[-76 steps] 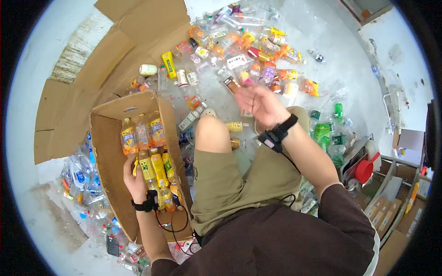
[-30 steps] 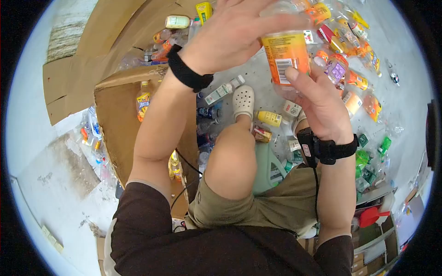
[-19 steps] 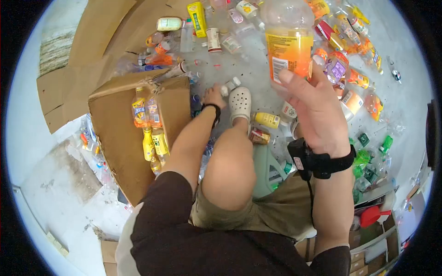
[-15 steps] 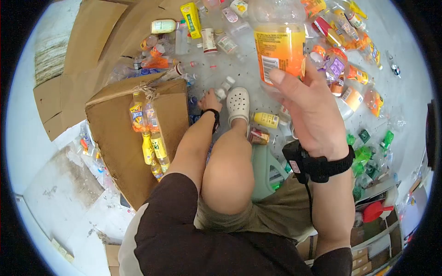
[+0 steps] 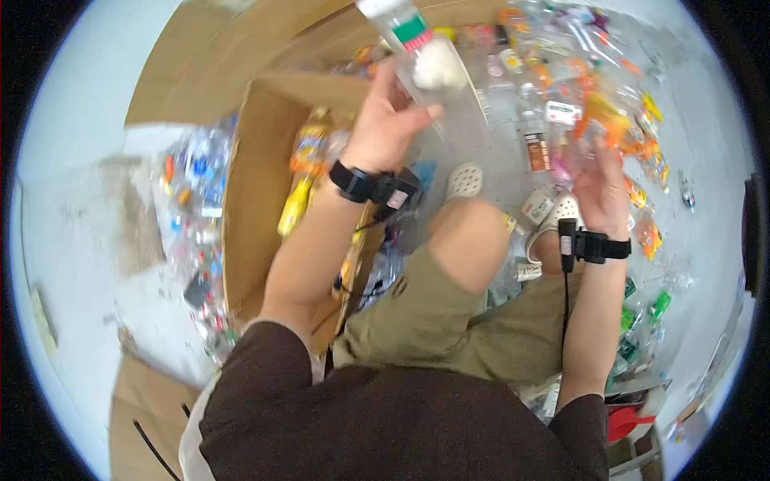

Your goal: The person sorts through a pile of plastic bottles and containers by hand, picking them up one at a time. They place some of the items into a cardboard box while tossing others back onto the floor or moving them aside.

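Note:
My left hand (image 5: 387, 120) is raised over the cardboard box's near side, its fingers wrapped round a clear plastic bottle (image 5: 411, 34) with a green and red label. The bottle is tilted, and a rounded white part shows beside my fingers. On the right, my right hand (image 5: 601, 192) has its palm turned up and fingers loosely apart. Just beyond its fingertips is an orange-labelled plastic bottle (image 5: 605, 120), smeared by motion; contact with the fingers is hard to make out.
The cardboard box (image 5: 255, 200) at left has yellow and orange bottles (image 5: 297, 204) along its side. Plastic bottles cover the floor ahead and right, with green bottles (image 5: 634, 329) at lower right. More bottles (image 5: 200, 164) lie left of the box. My clogs (image 5: 465, 179) stand between.
My left hand has come up from the floor with the clear bottle. My right hand has moved right and down, and the orange-labelled bottle is now beyond its fingers. The view has shifted.

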Demonstrator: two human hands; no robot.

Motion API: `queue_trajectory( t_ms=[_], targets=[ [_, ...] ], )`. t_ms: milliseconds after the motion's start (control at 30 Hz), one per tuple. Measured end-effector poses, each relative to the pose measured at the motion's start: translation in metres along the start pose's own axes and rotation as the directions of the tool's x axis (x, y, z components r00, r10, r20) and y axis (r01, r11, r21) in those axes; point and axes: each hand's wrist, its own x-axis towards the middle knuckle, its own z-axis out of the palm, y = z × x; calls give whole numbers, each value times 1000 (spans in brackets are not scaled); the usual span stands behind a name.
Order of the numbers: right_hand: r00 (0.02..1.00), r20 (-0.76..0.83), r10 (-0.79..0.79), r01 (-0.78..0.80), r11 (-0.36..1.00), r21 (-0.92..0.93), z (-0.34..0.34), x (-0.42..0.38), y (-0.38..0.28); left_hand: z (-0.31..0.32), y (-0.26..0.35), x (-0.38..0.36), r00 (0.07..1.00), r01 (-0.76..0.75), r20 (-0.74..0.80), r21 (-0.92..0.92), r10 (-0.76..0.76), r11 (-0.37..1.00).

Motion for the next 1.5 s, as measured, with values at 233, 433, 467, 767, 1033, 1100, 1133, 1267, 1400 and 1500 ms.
queue_trajectory(
  t_ms=[233,433,467,767,1033,1100,1133,1267,1400,1500],
  targets=[
    [991,128,-34,23,996,80,25,-112,-3,-146,109,-200,907,-8,-350,540,234,842],
    [975,221,-39,56,996,-69,24,-190,9,-213,25,-347,769,631,-638,767,34,119],
    [979,199,-34,51,995,-81,22,-199,11,-216,1,-363,712,701,-700,707,-53,94],
    [987,161,-7,28,991,-131,33,-230,24,-199,-103,-431,421,879,-866,463,-271,-113],
    [980,198,-19,69,967,-247,47,-245,32,-218,-141,-441,464,851,-837,512,-291,-118],
    [975,219,-30,102,940,-325,56,-249,35,-201,-112,-429,387,846,-845,485,-369,-222],
    [974,225,-26,99,942,-321,61,-251,38,-195,-106,-421,369,851,-861,465,-351,-243],
    [968,245,56,57,901,-429,71,-256,55,-185,-82,-394,592,793,-785,608,-183,-37],
    [948,286,136,9,891,-454,92,-256,71,-200,-102,-395,502,819,-794,564,-344,-106],
    [934,318,161,-3,896,-445,101,-256,74,-197,-109,-397,433,828,-801,535,-414,-170]
  ],
)
